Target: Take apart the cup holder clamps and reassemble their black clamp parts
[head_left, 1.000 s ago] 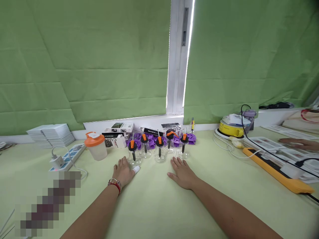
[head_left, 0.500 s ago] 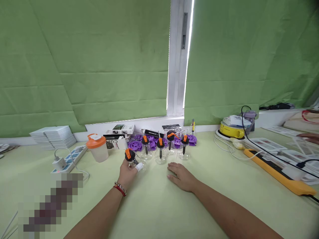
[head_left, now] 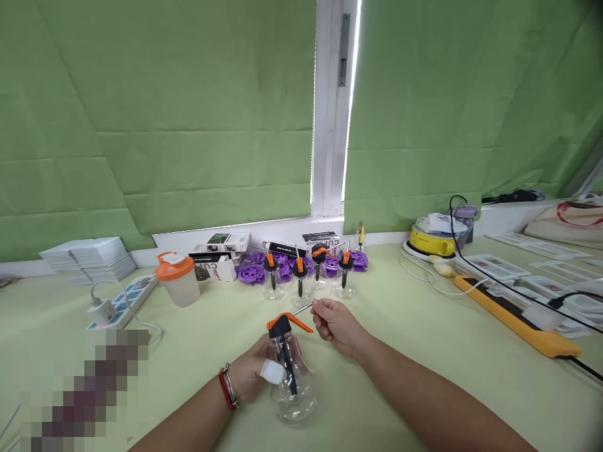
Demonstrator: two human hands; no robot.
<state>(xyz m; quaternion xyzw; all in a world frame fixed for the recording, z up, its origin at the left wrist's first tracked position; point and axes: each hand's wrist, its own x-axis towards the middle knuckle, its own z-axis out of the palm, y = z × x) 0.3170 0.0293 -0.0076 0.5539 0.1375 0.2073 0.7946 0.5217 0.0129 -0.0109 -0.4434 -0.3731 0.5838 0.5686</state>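
My left hand (head_left: 249, 373), its thumb wrapped in white, is closed around a clear glass dispenser bottle (head_left: 299, 397) with a black top, an orange lever and a black part inside. The bottle is tilted and close to me. From its top a thin metal spout (head_left: 302, 308) points to the right. My right hand (head_left: 340, 326) pinches the tip of that spout between thumb and fingers. Behind it stand several similar bottles with orange levers, among them one bottle (head_left: 300, 285) in the middle and another bottle (head_left: 345, 277) at the right.
Purple plastic parts (head_left: 251, 274) and cup holder boxes (head_left: 221, 269) lie behind the bottles. An orange-lidded shaker cup (head_left: 181, 285) and a white power strip (head_left: 129, 301) are at left. On the right are a yellow container (head_left: 431, 242), an orange power strip (head_left: 518, 320) and cables.
My left hand has brought the bottle from the row toward me and to the right. My right hand, flat on the table before, has lifted and now pinches the spout.
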